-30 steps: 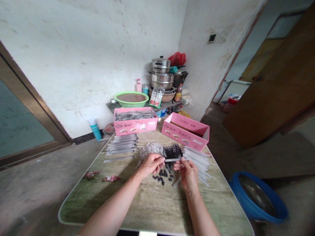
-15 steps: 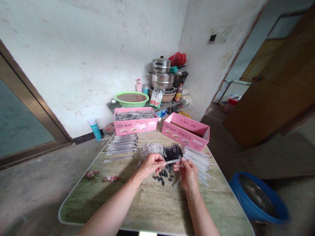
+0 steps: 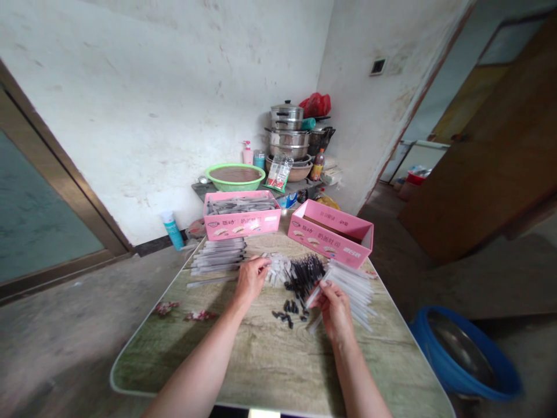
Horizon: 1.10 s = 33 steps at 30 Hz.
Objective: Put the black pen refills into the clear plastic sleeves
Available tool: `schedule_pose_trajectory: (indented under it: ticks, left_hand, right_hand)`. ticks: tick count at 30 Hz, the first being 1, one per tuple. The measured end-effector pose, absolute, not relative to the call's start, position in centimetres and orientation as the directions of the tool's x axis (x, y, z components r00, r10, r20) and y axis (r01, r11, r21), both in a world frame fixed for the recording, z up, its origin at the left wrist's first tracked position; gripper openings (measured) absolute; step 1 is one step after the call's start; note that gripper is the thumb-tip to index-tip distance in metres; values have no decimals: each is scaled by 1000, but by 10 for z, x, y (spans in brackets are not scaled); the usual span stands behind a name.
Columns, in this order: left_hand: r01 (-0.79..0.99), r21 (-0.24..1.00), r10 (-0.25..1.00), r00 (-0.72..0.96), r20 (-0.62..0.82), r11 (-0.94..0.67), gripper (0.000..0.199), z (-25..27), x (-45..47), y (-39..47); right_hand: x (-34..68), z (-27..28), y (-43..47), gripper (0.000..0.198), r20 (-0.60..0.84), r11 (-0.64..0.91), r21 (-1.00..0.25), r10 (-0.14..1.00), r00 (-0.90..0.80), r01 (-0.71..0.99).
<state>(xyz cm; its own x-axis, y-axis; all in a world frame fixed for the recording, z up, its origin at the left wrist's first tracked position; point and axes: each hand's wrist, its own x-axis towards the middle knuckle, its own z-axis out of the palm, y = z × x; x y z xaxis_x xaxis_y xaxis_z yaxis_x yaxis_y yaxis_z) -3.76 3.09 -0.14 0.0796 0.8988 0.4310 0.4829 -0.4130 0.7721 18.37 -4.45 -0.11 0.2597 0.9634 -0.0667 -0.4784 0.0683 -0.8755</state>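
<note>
My right hand (image 3: 335,305) is closed on a translucent pen barrel (image 3: 313,295), which slants down to the left between thumb and fingers. Under and right of it lies a row of similar clear barrels (image 3: 353,290). My left hand (image 3: 252,280) has its fingertips pinched together at the left edge of a pile of small white pieces (image 3: 278,269); what they hold, if anything, is too small to make out. Between the hands is a bunch of thin black pen parts (image 3: 304,274). Several short black caps (image 3: 285,317) lie loose nearer me. Left of my left hand, assembled-looking pens (image 3: 220,255) lie in a stack.
A pink box (image 3: 243,225) full of pens stands at the table's back left, another pink box (image 3: 333,238) at back right. Behind them, a shelf holds a green basin (image 3: 235,184) and stacked pots (image 3: 287,136). A blue tub (image 3: 465,354) stands on the floor at right.
My left hand has let go of the barrel's left end and moved left to the white pieces. My right hand still holds the barrel, now tilted downward.
</note>
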Motion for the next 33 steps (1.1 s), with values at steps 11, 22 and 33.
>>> schedule_pose_trajectory:
  ticks: [11,22,33]
  left_hand:
    - [675,410,784,459,419,-614,8,-5,-13,25]
    - [531,582,786,459,414,-616,20,1,-17,17]
    - [-411,901,966,255,-34,140,43,-2,-15,20]
  right_hand:
    - [180,3,-47,33,-75,-1,-906,985,158,-423]
    - [179,1,-48,32,-99,-46,-908,989,106,-416]
    - [164,-6,-55,33,157,146,-976,986,59,159]
